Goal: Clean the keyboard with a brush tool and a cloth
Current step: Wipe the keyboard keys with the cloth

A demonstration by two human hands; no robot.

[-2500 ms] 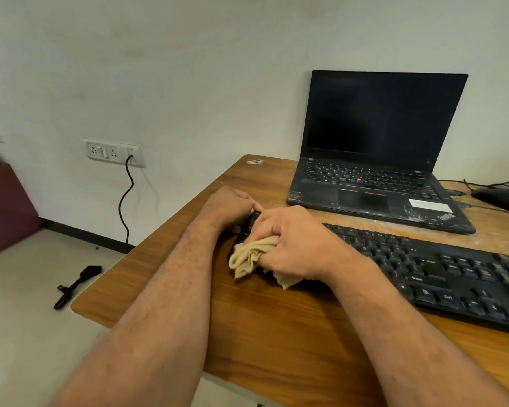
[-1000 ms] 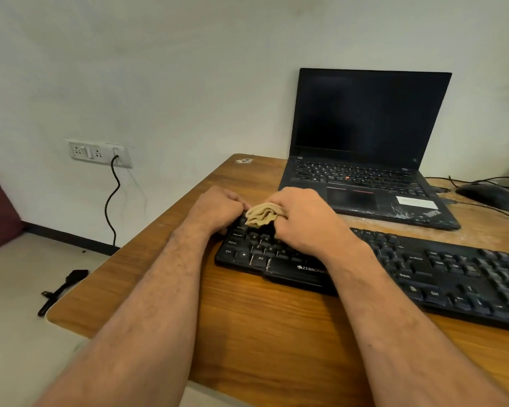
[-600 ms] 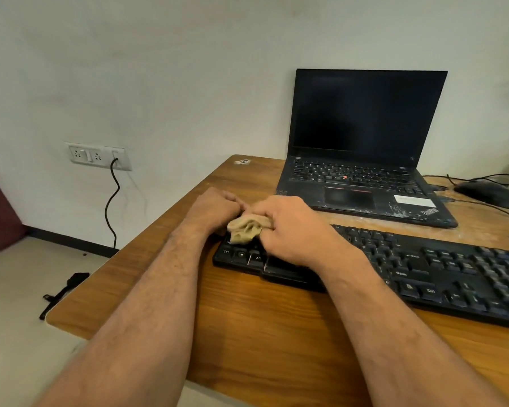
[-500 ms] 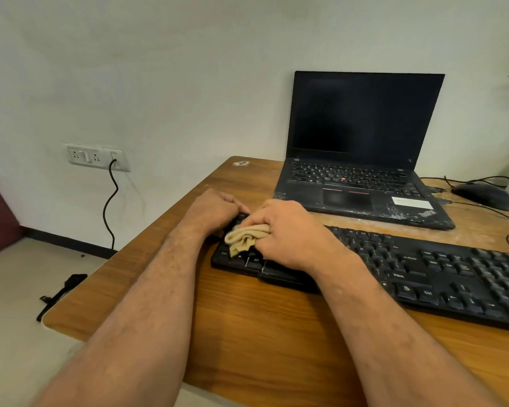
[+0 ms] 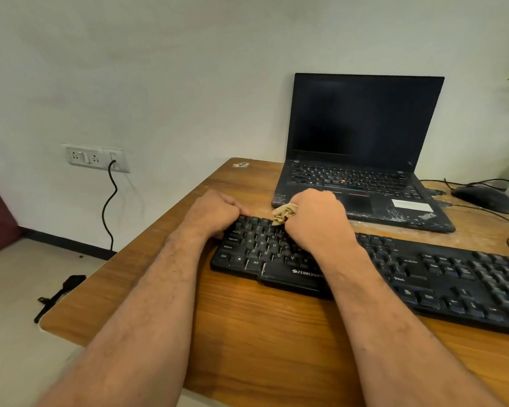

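Left hand (image 5: 215,214): fingers curled over the left end of the keyboard (image 5: 365,268), gripping its top corner. Keep that brace firm so the board does not skate on the counter (image 5: 262,333) while you wipe.

Right hand (image 5: 318,221): fingers clenched round the bunched tan cloth (image 5: 282,213), which sticks out at the thumb side and sits on the top key rows at the keyboard's left end, just in front of the laptop (image 5: 362,160).

Judgement: wiping is under way at the left key block; the long right stretch looks yet to be covered. Work the cloth in short rows, pressing lightly (hard pressure could pop a keycap), and refold to a fresh face as it loads up. No brush visible on the counter.

Surface: wooden counter, rounded near corner, pale dusty smears by the laptop's front edge. Laptop open, screen dark.

Room, left to right: dark red object at the frame edge, black item (image 5: 59,295) on the floor (cannot tell what it is), wall socket (image 5: 96,157) with a black cable hanging, plain pale wall, mouse (image 5: 482,196) with cables far right.
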